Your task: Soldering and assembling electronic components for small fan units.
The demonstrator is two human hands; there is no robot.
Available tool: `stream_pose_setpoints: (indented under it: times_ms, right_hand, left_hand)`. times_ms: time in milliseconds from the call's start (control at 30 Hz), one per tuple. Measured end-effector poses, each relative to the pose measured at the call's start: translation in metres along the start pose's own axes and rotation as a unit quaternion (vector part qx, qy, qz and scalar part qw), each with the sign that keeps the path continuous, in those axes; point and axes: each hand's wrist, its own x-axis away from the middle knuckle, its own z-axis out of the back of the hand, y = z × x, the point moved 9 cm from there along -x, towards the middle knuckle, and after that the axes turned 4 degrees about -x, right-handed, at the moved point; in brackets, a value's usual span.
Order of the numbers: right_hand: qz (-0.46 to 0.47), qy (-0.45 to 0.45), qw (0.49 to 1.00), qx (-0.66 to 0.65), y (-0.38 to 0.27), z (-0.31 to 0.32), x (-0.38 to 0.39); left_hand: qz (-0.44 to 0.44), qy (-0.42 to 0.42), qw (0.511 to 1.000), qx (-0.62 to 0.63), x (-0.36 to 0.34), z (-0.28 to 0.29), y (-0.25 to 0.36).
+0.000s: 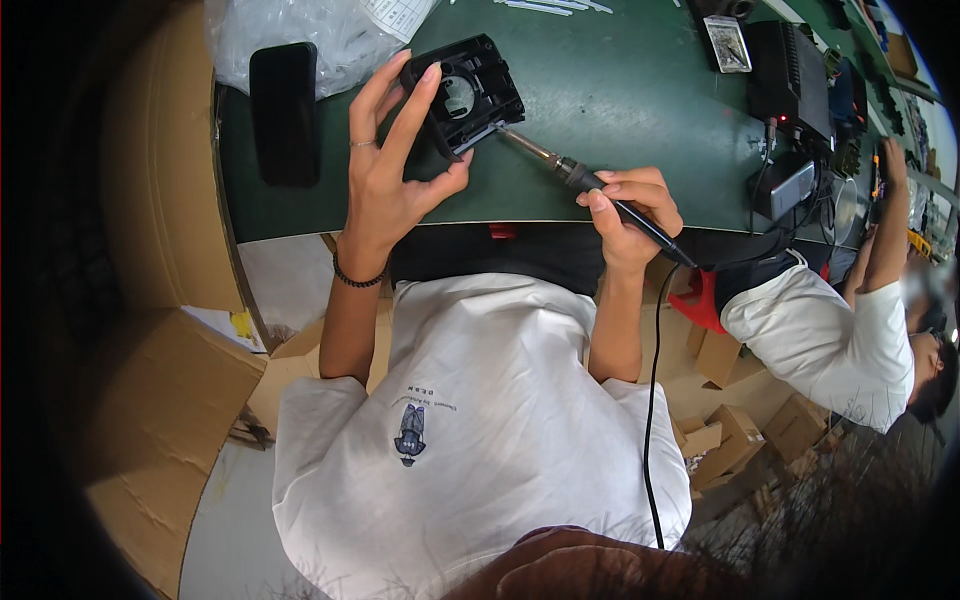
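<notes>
My left hand grips a black plastic housing with a round opening, tilted above the green bench. My right hand holds a soldering iron like a pen, its dark handle between the fingers and its metal tip at the lower right edge of the housing, on or very near it. A black cord runs down from the iron's handle. A black phone lies left of my left hand, beside a clear plastic bag.
A black powered box, a small silver-topped device, a small tray and cables occupy the right. White sticks lie at the back. A co-worker works at right. Cardboard stands at left, with boxes below.
</notes>
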Motion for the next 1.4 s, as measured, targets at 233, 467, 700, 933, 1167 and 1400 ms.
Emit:
stream_pose_setpoints:
  times_ms: [233,467,700,933,1167,1400]
  right_hand:
    - [-0.04,0.058,0.997,-0.034,0.004,0.003,0.001]
    - [-0.032,0.047,0.998,-0.026,0.004,0.004,0.002]
    - [-0.013,0.003,0.994,-0.108,-0.003,-0.006,-0.005]
    - [-0.021,-0.04,0.995,-0.091,-0.004,-0.01,-0.009]
    - [-0.019,-0.055,0.995,-0.081,-0.005,-0.012,-0.01]
    - [-0.02,-0.045,0.995,-0.083,-0.005,-0.012,-0.01]
  left_hand:
    - [-0.009,0.004,1.0,-0.007,0.0,0.001,0.001]
    - [-0.007,0.004,1.0,-0.004,0.001,0.0,-0.001]
    - [-0.006,0.003,1.0,-0.006,0.001,0.0,0.0]
    - [0.001,-0.001,1.0,-0.006,0.0,0.0,0.0]
    - [0.001,-0.001,1.0,-0.006,0.0,0.0,-0.001]
    - [-0.002,-0.003,1.0,-0.007,0.001,0.0,-0.002]
